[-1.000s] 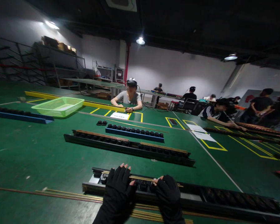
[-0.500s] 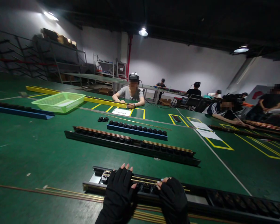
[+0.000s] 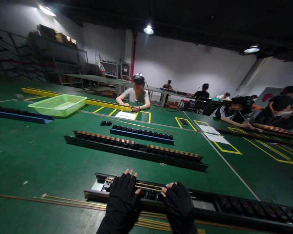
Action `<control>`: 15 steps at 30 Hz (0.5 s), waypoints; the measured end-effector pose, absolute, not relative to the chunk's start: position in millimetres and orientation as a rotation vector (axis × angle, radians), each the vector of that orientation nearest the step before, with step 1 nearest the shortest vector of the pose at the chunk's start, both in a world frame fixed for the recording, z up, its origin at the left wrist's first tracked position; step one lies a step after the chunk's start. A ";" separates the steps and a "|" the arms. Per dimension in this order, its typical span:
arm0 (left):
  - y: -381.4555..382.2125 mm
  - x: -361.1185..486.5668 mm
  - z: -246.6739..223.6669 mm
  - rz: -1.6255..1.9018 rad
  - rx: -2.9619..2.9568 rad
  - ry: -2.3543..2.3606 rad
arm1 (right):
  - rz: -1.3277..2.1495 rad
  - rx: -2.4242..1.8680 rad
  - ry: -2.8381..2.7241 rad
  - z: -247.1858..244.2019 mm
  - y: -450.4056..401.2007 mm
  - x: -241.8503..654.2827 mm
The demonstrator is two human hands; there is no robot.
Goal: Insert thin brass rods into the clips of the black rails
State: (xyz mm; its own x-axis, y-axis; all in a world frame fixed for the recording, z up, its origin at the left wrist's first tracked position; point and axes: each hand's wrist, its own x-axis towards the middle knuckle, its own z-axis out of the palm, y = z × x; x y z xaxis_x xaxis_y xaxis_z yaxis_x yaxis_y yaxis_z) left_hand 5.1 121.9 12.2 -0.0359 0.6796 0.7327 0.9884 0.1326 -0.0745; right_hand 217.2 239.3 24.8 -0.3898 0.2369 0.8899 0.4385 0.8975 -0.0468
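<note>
My left hand and my right hand, both in black fingerless gloves, lie side by side across a long black rail fixture. Fingers of both hands curl over several thin brass rods seated in the fixture. Black blocks show in the gap between my hands. More loose brass rods lie on the green mat in front of the fixture, passing below my wrists.
Farther out lie a second black rail with rods and a blue rail with black blocks. A green plastic basket stands at far left. A seated person faces me across the mat, and another person leans over a rail at right.
The whole view has rotated and levelled a little, with the far rails shifting in the picture. My hands have stayed on the same stretch of rods.
</note>
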 end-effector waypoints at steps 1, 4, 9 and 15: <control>121.3 5.1 12.9 -0.629 -1.613 -1.784 | -0.237 -0.491 -1.997 25.3 239.4 217.7; 119.9 5.6 15.5 -0.653 -1.618 -1.803 | -0.232 -0.491 -2.012 26.2 239.7 218.3; 122.5 7.0 15.7 -0.677 -1.595 -1.813 | -0.241 -0.483 -1.996 27.6 240.0 215.4; 124.9 5.2 10.1 -0.646 -1.566 -1.786 | -0.069 -0.616 -1.972 21.9 244.9 228.2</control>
State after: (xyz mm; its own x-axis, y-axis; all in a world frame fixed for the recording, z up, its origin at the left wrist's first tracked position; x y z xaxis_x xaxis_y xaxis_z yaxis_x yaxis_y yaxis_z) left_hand 5.2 124.9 10.1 -0.0585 0.6554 0.7530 0.9854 0.1585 -0.0614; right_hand 228.2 244.9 21.9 -0.3453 0.3904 0.8534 0.4488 0.8673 -0.2152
